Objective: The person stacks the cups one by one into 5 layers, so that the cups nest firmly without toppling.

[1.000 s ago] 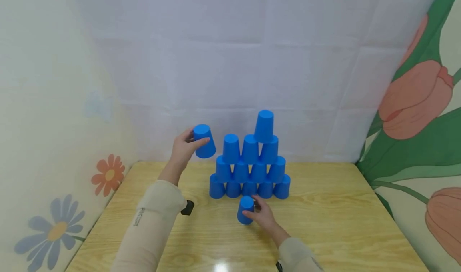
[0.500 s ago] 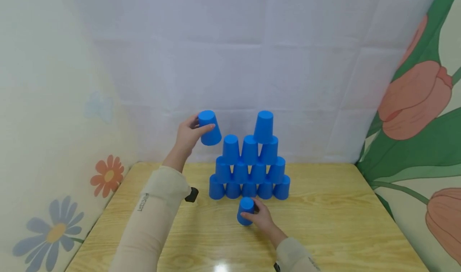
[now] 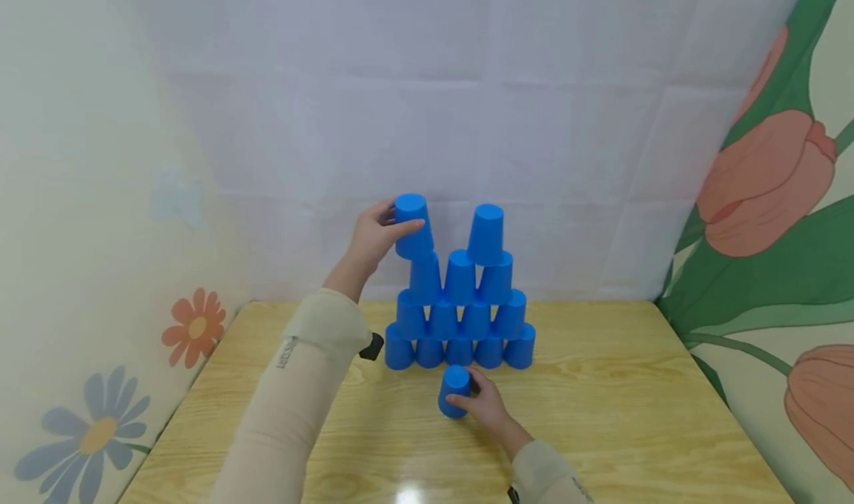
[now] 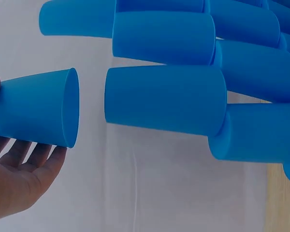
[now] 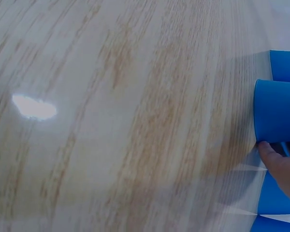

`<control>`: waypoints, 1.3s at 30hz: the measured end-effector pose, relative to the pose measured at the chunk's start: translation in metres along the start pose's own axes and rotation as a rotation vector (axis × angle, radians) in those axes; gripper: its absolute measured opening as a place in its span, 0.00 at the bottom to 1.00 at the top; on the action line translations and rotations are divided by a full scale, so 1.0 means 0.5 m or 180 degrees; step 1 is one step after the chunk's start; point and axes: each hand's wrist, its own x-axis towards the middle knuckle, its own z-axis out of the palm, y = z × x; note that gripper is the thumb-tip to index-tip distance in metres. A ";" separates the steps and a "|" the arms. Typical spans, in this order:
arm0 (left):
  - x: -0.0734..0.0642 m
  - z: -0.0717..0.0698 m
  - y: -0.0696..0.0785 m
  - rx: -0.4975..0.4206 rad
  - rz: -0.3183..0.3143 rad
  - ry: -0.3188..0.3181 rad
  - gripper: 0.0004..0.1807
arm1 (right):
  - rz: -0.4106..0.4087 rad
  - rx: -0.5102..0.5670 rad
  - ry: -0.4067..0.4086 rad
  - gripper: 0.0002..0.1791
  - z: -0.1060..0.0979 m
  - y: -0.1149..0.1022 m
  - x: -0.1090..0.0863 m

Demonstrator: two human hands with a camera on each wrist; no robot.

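Note:
My left hand [image 3: 376, 236] grips an upside-down blue cup [image 3: 414, 228] by its sides, thumb in front. In the left wrist view a gap shows between the held cup [image 4: 34, 108] and the left cup of the pyramid's third row [image 4: 164, 99]. The blue cup pyramid [image 3: 460, 311] stands in staggered rows, with a single cup [image 3: 486, 235] on top at the right. In front of it my right hand [image 3: 489, 404] holds another upside-down blue cup [image 3: 454, 391] low at the table. The right wrist view shows only that hand's fingertip [image 5: 270, 152] near the cup's rim.
The wooden table [image 3: 600, 415] carries the pyramid near its back. A white cloth [image 3: 567, 133] hangs behind it. Painted walls flank both sides, with a red flower [image 3: 196, 327] at left and tulips [image 3: 767, 185] at right. A black wrist device [image 3: 371, 346] sits under the left sleeve.
My left hand has raised its cup and carried it rightward, from beside the pyramid to above its third row's left cup. The right hand and its cup stay nearly where they were.

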 end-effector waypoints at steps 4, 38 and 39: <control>0.093 0.030 -0.102 0.0040 0.0052 -0.0119 0.41 | -0.0051 -0.0044 -0.0010 0.31 -0.001 0.000 0.000; -0.018 0.066 0.021 0.0133 0.0083 -0.0257 0.36 | -0.0075 -0.0033 0.0024 0.28 0.016 -0.043 -0.016; -0.018 0.067 0.019 0.0131 0.0081 -0.0255 0.37 | -0.0074 -0.0029 0.0019 0.28 0.016 -0.043 -0.017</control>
